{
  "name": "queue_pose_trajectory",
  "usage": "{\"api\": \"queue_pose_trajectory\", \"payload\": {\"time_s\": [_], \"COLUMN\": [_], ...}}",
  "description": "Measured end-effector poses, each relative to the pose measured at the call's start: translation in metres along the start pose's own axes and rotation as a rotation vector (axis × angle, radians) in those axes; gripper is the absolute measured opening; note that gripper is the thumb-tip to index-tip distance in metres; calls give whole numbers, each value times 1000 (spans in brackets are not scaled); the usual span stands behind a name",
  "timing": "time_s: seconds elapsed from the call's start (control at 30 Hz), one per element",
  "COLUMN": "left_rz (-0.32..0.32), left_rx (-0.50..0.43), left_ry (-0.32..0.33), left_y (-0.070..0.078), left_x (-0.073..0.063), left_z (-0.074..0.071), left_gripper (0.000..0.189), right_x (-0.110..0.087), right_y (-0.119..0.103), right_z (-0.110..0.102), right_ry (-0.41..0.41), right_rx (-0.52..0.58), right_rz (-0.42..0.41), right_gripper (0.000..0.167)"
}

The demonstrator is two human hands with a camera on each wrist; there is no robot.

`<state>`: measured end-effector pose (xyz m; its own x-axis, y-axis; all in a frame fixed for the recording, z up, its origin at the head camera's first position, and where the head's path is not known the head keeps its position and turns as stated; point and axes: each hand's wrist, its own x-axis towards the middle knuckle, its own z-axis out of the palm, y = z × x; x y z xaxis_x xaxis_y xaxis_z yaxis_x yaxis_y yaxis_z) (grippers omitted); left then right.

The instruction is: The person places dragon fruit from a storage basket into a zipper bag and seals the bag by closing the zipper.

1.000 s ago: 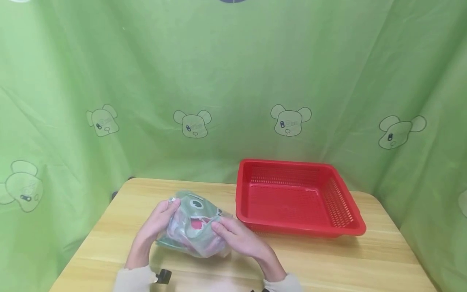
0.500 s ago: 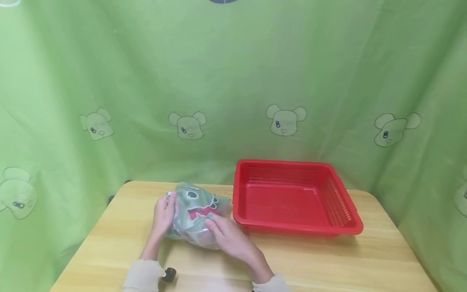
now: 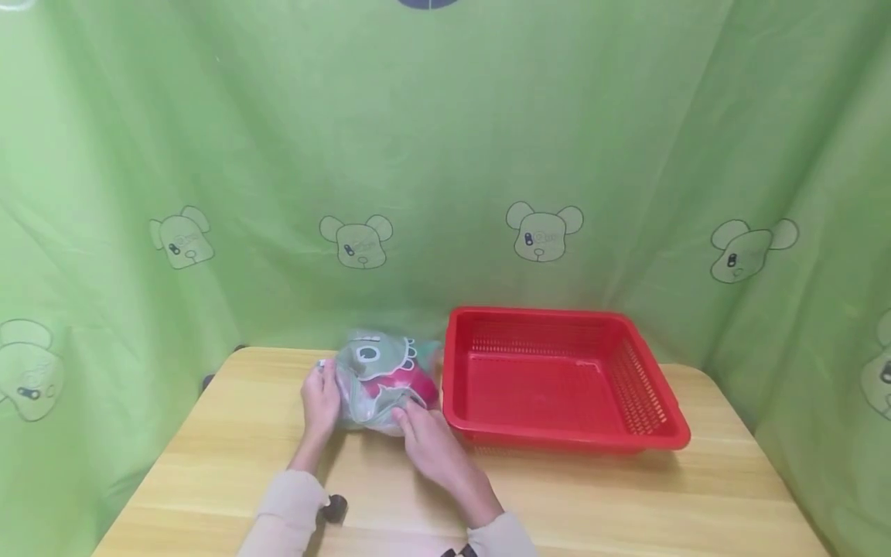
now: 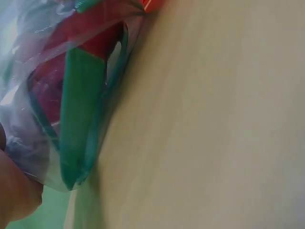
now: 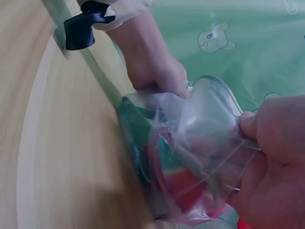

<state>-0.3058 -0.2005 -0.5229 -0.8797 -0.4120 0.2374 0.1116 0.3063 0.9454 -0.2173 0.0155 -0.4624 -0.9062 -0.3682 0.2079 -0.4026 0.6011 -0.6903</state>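
Observation:
A see-through plastic bag (image 3: 365,391) printed with a green cartoon face is held up at the table's left. My left hand (image 3: 322,401) grips its left edge. With thumb and fingers, my right hand (image 3: 435,449) pinches the lower right part of the film; in the right wrist view the bag's wall (image 5: 207,112) stretches taut beside the thumb. Red and green things show through the plastic, among them a green wedge-shaped piece (image 4: 81,109) in the left wrist view. Most of the left hand's fingers are hidden behind the bag.
A red plastic basket (image 3: 543,391) with perforated sides stands just right of the bag. Under both lies a light wooden table (image 3: 592,503). A green curtain (image 3: 445,139) printed with bear heads hangs behind the table and along its sides.
Both hands have carried the bag away from the body, toward the table's back edge. It has turned, and more of the red inside shows through the printed mouth.

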Motion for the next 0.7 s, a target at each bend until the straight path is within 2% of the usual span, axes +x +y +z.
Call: {"api": "queue_pose_trajectory", "payload": {"time_s": [0.07,0.27,0.47,0.7], "left_rz": [-23,-56,-29,-75], "left_rx": [-15,-5,-9,-48], "left_ry": [-14,-47,-105,-191], "left_y": [4,9,7,8], "left_x": [1,4,7,11], "left_z": [1,-4,-17,-25], "left_gripper": [37,39,40,41], "right_x": [1,1,2,0], "right_y": [1,4,4,1], "right_z": [1,6,11,17], "right_ry": [7,6,22,15], "right_rx": [-7,-23,-20,31], "right_rz": [15,83,126,135], "right_gripper": [20,36,36,37]}}
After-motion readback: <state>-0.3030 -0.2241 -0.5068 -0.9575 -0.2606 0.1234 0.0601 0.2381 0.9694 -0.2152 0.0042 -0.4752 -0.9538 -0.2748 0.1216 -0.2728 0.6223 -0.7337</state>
